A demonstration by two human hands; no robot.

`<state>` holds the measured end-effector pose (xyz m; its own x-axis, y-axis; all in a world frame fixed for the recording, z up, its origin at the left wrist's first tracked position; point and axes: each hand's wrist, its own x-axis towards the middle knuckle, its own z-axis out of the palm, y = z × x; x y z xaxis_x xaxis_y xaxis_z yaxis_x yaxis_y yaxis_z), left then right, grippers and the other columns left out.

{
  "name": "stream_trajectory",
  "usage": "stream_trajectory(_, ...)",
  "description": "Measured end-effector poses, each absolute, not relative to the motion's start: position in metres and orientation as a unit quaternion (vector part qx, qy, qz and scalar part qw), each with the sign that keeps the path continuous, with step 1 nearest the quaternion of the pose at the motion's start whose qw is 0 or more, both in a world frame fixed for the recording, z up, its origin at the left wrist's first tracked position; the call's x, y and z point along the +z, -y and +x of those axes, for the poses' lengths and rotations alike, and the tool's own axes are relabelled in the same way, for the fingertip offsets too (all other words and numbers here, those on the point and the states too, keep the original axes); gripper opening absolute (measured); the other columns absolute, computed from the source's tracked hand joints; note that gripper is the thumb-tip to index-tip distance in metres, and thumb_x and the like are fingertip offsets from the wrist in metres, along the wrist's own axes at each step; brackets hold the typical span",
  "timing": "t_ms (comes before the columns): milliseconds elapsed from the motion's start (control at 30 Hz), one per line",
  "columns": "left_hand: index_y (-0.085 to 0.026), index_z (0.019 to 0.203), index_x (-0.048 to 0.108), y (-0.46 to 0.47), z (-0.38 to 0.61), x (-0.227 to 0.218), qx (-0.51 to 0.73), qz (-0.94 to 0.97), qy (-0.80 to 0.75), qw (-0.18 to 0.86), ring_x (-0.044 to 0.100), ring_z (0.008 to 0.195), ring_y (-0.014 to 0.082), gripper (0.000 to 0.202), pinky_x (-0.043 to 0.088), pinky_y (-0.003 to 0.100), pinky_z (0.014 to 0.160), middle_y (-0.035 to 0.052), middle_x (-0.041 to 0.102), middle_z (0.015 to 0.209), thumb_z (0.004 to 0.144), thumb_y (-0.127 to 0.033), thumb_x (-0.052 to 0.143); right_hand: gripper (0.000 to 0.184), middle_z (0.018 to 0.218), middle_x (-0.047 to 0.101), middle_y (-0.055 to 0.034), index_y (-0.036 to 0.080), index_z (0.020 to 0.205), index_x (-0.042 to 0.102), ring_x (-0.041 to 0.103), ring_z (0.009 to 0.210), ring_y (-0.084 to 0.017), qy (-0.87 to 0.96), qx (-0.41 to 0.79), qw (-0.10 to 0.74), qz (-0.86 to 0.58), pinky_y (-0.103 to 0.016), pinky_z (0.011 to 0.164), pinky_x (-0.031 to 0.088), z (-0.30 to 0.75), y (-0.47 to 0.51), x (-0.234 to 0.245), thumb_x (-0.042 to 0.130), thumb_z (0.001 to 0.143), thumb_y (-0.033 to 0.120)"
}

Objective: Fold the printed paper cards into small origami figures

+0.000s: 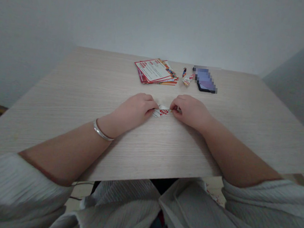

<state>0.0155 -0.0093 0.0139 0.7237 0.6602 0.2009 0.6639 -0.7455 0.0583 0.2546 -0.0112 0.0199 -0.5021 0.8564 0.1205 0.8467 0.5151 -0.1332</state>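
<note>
A small folded piece of printed paper (161,112), white with red print, is held low over the table between my two hands. My left hand (139,107) pinches its left end, fingers closed. At its right end, my right hand (188,109) grips the paper between thumb and fingertips. Both hands rest on or just above the tabletop, and part of the paper is hidden behind the fingers. A silver bangle (101,131) circles my left wrist.
Beyond my hands lies a stack of printed cards (154,71) with red borders. Right of it sits a folded paper piece (187,79) in several colours, beside a dark phone (206,80). The pale wooden table (64,85) meets a wall at its far edge.
</note>
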Motion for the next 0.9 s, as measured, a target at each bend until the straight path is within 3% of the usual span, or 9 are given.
stream_trajectory(200, -0.011, 0.103, 0.079, 0.011, 0.017, 0.016, -0.092, -0.928, 0.362, 0.006, 0.07, 0.098, 0.0284, 0.029, 0.058, 0.045, 0.096, 0.014, 0.075, 0.1, 0.101, -0.015, 0.05, 0.019, 0.103, 0.078, -0.0113, 0.019, 0.099, 0.08, 0.069, 0.103, -0.027, 0.851, 0.019, 0.052, -0.522, -0.036, 0.085, 0.049, 0.261, 0.013, 0.026, 0.062, 0.092, 0.015)
stream_trajectory(467, -0.012, 0.109, 0.081, 0.011, 0.015, 0.016, -0.088, -0.932, 0.351, 0.006, 0.069, 0.099, 0.028, 0.028, 0.057, 0.045, 0.096, 0.0129, 0.075, 0.102, 0.101, -0.015, 0.054, 0.023, 0.1, 0.077, -0.0091, 0.017, 0.101, 0.079, 0.067, 0.093, -0.023, 0.869, 0.052, 0.158, -0.466, -0.034, 0.087, 0.049, 0.268, 0.008, 0.02, 0.062, 0.088, 0.01)
stream_trajectory(633, -0.011, 0.107, 0.08, 0.014, 0.016, 0.017, -0.079, -0.938, 0.336, 0.028, 0.068, 0.098, 0.0282, 0.031, 0.056, 0.044, 0.096, 0.0144, 0.074, 0.102, 0.103, -0.018, 0.051, 0.022, 0.101, 0.076, -0.0097, 0.018, 0.098, 0.079, 0.066, 0.1, -0.025, 0.904, 0.058, 0.136, -0.402, -0.037, 0.093, 0.048, 0.264, 0.004, 0.014, 0.058, 0.093, 0.012)
stream_trajectory(767, -0.009, 0.122, 0.076, 0.017, 0.018, 0.018, -0.072, -0.944, 0.321, 0.026, 0.066, 0.107, 0.0314, 0.036, 0.055, 0.048, 0.101, 0.0181, 0.072, 0.113, 0.106, -0.028, 0.05, 0.026, 0.103, 0.076, -0.0118, 0.018, 0.098, 0.079, 0.065, 0.102, -0.026, 0.896, 0.006, 0.127, -0.425, -0.038, 0.091, 0.047, 0.263, 0.001, 0.013, 0.054, 0.097, 0.012)
stream_trajectory(900, -0.005, 0.146, 0.061, 0.018, 0.017, 0.018, -0.046, -0.95, 0.308, 0.013, 0.063, 0.119, 0.0364, 0.054, 0.051, 0.052, 0.108, 0.0243, 0.067, 0.131, 0.106, -0.041, 0.055, 0.029, 0.104, 0.078, -0.0121, 0.017, 0.098, 0.081, 0.067, 0.102, -0.027, 0.888, -0.031, 0.091, -0.451, -0.038, 0.089, 0.047, 0.264, 0.002, 0.017, 0.053, 0.098, 0.01)
